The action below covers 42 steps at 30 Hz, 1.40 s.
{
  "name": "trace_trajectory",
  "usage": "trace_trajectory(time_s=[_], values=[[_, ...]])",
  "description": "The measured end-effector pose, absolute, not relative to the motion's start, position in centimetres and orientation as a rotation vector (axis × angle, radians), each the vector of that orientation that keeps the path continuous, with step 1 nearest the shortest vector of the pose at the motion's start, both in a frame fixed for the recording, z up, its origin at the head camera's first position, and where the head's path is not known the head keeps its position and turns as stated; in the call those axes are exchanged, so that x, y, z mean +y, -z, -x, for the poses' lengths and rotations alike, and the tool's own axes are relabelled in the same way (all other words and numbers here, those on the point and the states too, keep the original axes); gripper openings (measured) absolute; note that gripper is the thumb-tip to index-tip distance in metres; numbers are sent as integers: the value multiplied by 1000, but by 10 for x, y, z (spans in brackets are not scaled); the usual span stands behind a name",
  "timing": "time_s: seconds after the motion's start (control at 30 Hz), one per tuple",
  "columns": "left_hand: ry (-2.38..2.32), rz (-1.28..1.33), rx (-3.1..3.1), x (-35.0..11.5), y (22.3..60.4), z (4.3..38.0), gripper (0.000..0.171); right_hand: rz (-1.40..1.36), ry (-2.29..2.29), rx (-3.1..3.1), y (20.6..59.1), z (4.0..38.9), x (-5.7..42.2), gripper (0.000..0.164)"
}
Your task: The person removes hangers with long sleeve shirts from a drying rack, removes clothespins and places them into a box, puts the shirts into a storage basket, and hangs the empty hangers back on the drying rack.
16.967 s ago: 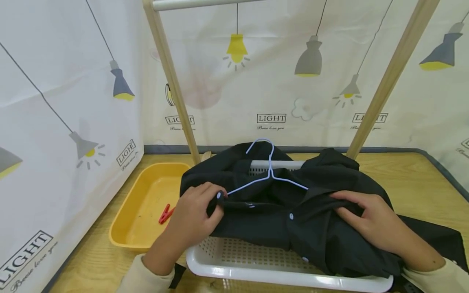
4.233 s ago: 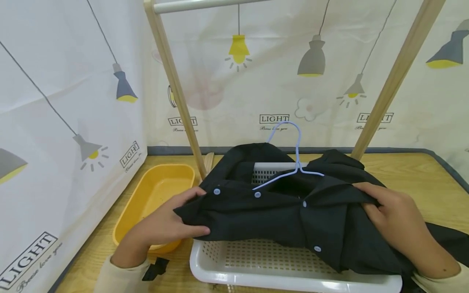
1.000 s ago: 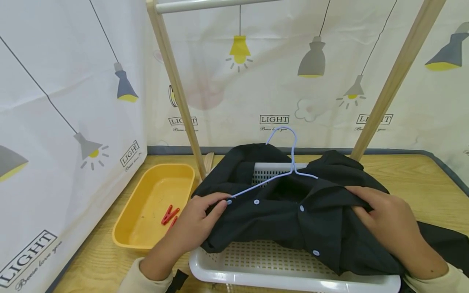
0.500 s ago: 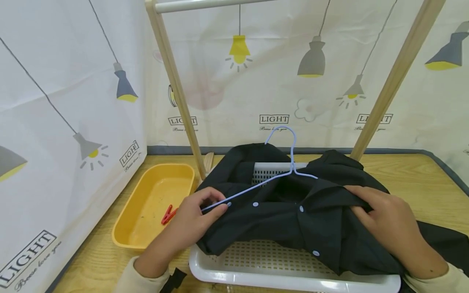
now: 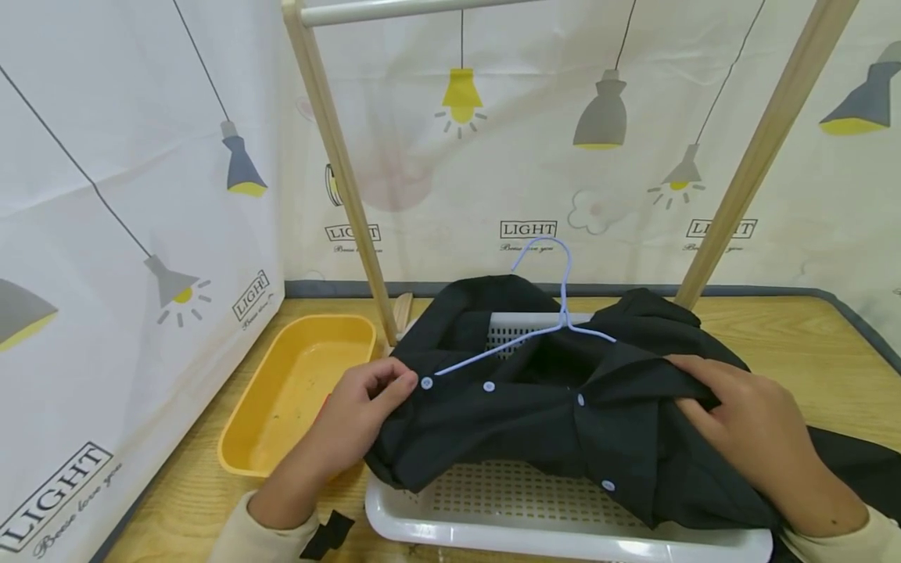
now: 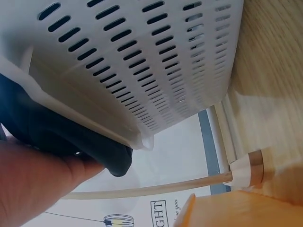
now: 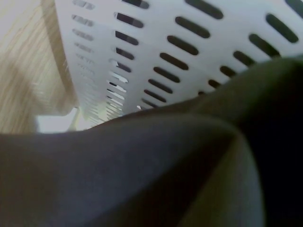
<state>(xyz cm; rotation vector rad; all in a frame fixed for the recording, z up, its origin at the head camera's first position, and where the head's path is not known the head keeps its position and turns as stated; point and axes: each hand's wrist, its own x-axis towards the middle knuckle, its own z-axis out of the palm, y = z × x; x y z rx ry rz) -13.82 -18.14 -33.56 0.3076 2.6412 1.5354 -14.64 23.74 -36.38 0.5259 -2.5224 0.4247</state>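
Observation:
A black buttoned shirt [image 5: 493,430] lies bunched over a white perforated basket [image 5: 493,536]. On it stands a pale blue wire hanger [image 5: 565,301], hook up. The hanger's left arm drops from view at the shirt's edge, beside a button near my left hand; its right arm disappears under cloth toward my right hand. My left hand [image 5: 359,410] pinches the shirt's left edge between thumb and fingers. With thumb below and fingers above, my right hand [image 5: 753,434] grips the shirt's right side. Black cloth [image 6: 66,127] covers the left fingertips in the left wrist view.
A yellow tray [image 5: 256,391] sits at the left, a bit of red clothespin [image 5: 327,400] showing behind my left hand. Wooden posts [image 5: 338,156] carry a white rail [image 5: 408,9] above the basket. Dark cloth [image 7: 118,170] fills much of the right wrist view.
My left hand has shifted left and let the hanger's left arm slip from its fingers; it now pinches only cloth. The hook has risen slightly. My right hand keeps its grip.

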Motion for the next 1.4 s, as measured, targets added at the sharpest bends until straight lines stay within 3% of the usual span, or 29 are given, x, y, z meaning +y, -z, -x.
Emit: trace_trajectory(time_s=[0.73,1.4], values=[[-2028,-343,2533,-192,334,144,33,-511,-470,-2579,363,146,236,41],[-1409,-158,2851,-189,340,146,24,-582,-503,-2508,370,146,234,41]])
